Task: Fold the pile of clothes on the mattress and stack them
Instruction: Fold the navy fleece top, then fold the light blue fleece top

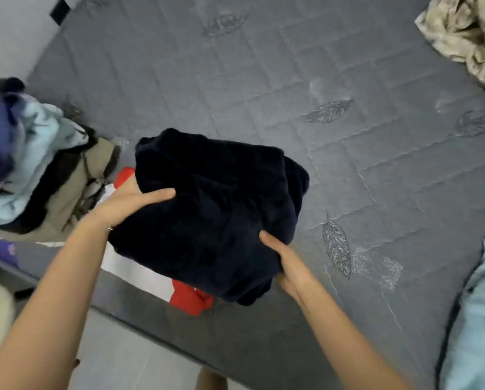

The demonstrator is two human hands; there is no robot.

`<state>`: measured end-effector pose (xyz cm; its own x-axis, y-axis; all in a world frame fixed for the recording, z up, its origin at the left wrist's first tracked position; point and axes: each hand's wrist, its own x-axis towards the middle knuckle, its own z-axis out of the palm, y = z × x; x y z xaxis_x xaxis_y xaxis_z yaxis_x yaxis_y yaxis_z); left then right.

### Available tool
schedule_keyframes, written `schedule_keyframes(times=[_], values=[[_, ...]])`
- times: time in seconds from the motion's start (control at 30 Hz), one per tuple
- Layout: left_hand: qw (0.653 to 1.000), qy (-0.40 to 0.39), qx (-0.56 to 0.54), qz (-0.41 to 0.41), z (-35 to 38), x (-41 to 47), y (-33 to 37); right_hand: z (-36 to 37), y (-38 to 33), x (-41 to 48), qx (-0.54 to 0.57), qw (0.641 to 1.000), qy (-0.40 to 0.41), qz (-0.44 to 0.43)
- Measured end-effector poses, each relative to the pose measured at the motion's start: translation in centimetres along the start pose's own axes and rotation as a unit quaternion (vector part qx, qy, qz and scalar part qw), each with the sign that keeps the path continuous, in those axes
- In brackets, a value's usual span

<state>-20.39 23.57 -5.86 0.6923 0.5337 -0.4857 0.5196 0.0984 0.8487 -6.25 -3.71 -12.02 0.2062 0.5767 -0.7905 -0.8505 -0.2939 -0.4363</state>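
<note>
1. Holds a folded, thick, dark navy fleece garment [218, 209] between both hands, over the near edge of a grey quilted mattress [348, 142] stitched with leaf patterns.
2. Clamps the garment's left side with the left hand [131, 202]: thumb laid flat across the top fabric, fingers tucked beneath and out of sight.
3. Pinches the garment's near right corner with the right hand [287, 263]: thumb pressed into the top fabric, fingers curled under and hidden.
4. Directly below the fingers of both hands: a folded red-and-white garment [140, 273], flat on the mattress, with the navy bundle covering most of it. Cannot tell whether the bundle rests on it or hangs just above.
5. Out past the left fingers, on their outer side: a loose pile of unfolded clothes [38, 170] in light blue, khaki and dark blue, just beside the red-and-white piece.
6. Far ahead of the right fingers, toward the mattress's far right corner: a crumpled beige mottled cloth [466, 32], well apart from the bundle.
7. On the outer side of the right fingers, along the mattress's right edge: a rumpled pale blue fabric [477, 319], apart from the hand.
8. Behind both wrists, nearer the body: a light tiled floor [117, 358].
</note>
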Motion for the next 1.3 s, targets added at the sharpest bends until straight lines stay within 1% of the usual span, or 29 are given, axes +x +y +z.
schedule_keyframes(times=[0.07, 0.13, 0.23, 0.3, 0.37, 0.47, 0.57, 0.63, 0.7, 0.77, 0.8, 0.87, 0.9, 0.93, 1.0, 1.13, 1.3], values=[[1.000, 0.012, 0.023, -0.008, -4.3, -0.7, -0.3, 4.0, 1.9, 0.8, 0.014, 0.999, -0.020, -0.021], [0.997, 0.027, 0.060, -0.039, -7.9, -1.3, -1.2, 7.2, 4.1, 1.8, 0.031, 0.998, -0.033, -0.042], [0.989, 0.037, 0.116, -0.084, -10.9, -1.4, -3.4, 10.3, 7.3, 3.7, 0.043, 0.997, -0.024, -0.059], [0.981, 0.053, 0.150, -0.115, -11.1, -0.8, -5.7, 11.3, 9.3, 5.0, 0.034, 0.998, 0.006, -0.047], [0.969, 0.077, 0.190, -0.138, -10.4, 0.0, -8.8, 11.7, 11.2, 6.0, 0.010, 0.998, 0.057, -0.037], [0.959, 0.128, 0.205, -0.146, -9.2, 0.3, -12.8, 11.6, 12.7, 6.9, -0.040, 0.991, 0.122, -0.031], [0.955, 0.175, 0.201, -0.131, -9.1, 0.5, -14.7, 12.1, 12.6, 7.8, -0.087, 0.983, 0.158, -0.038], [0.953, 0.178, 0.208, -0.130, -9.1, 0.8, -15.0, 12.5, 12.3, 8.2, -0.104, 0.978, 0.178, -0.034], [0.950, 0.177, 0.228, -0.121, -9.3, 1.0, -14.8, 13.2, 12.1, 8.0, -0.129, 0.967, 0.217, -0.041], [0.942, 0.200, 0.252, -0.092, -9.2, 0.8, -13.6, 13.8, 11.7, 7.4, -0.161, 0.951, 0.259, -0.046], [0.932, 0.222, 0.280, -0.063, -8.9, 0.5, -12.8, 13.9, 11.5, 7.1, -0.187, 0.941, 0.278, -0.045], [0.888, 0.263, 0.376, 0.024, -7.9, -0.5, -11.1, 13.9, 10.9, 6.4, -0.269, 0.913, 0.304, -0.037], [0.869, 0.270, 0.409, 0.073, -7.1, -1.0, -10.2, 13.7, 10.4, 5.9, -0.307, 0.898, 0.314, -0.040], [0.858, 0.265, 0.427, 0.110, -6.0, -1.5, -9.2, 13.5, 9.8, 5.3, -0.337, 0.884, 0.321, -0.056], [0.853, 0.222, 0.451, 0.141, -3.6, -2.0, -7.6, 12.9, 8.7, 4.0, -0.380, 0.861, 0.324, -0.098], [0.853, 0.125, 0.490, 0.131, 1.5, -2.8, -5.2, 11.1, 6.2, 1.2, -0.469, 0.817, 0.296, -0.158], [0.833, 0.069, 0.528, 0.153, 7.5, -2.7, -2.6, 6.9, 3.4, -1.8, -0.549, 0.758, 0.304, -0.180]])
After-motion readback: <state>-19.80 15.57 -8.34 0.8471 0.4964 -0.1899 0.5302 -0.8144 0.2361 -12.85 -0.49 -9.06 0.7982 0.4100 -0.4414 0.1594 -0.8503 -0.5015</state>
